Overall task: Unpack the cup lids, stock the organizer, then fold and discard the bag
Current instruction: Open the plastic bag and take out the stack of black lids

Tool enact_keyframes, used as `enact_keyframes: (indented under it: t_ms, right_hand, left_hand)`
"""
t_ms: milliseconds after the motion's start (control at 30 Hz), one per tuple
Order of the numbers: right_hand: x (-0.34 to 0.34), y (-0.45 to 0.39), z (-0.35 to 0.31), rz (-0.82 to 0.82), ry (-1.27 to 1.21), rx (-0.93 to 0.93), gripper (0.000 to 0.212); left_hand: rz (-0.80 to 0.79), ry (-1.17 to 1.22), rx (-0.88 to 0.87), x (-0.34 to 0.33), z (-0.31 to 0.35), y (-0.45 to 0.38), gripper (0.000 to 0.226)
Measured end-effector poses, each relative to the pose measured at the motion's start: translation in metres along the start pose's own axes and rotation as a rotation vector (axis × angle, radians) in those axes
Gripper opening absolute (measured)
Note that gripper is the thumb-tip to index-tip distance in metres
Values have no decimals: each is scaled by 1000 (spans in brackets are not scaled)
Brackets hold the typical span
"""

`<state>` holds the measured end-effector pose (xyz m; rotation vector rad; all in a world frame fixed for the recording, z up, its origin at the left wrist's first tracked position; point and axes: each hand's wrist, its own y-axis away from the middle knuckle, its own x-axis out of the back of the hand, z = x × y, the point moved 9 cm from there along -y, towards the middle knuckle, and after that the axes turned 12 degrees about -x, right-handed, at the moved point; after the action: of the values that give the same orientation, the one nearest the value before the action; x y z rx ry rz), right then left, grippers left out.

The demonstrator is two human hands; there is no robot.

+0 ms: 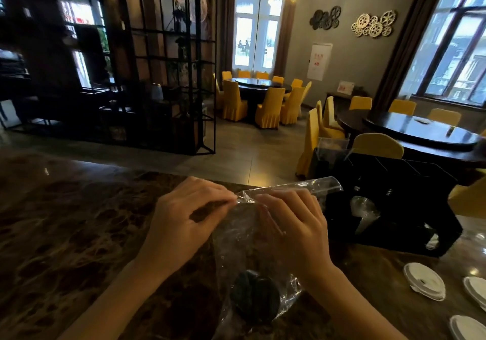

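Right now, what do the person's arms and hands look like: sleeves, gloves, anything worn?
Both forearms are bare as far as the frame shows; no sleeve edge is in view. The left hand and right hand wear no gloves. No watch, bracelet or ring is visible on the wrists or on the fingers that show. Nails look short and unpainted, though the dim light leaves that uncertain.

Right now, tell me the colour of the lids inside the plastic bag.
Black lids, at the bottom of the clear bag; the head view shows them.

The worktop [79, 221] is glossy brown marble. The bag [236, 237] is thin, clear, crinkled plastic; at three o'clock, the organizer [410, 208] looks matt black.
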<state>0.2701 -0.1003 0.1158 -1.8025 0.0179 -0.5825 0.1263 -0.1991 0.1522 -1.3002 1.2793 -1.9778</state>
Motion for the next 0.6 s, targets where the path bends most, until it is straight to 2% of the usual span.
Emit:
enact_keyframes:
  t_ms: [167,300,367,600]
  right_hand:
    - [10,-2,19,27,83,9,20]
    - [10,-2,23,17,91,14,19]
    - [8,-1,22,19,87,32,16]
    - [6,-8,40,30,112,66,15]
  left_hand:
    - [-17,17,28,4,-6,2,26]
    - [-126,-15,-1,-8,-1,-3,34]
    - [-163,-33,-42,-17,4,-6,26]
    - [-78,100,-24,-16,4,-10,19]
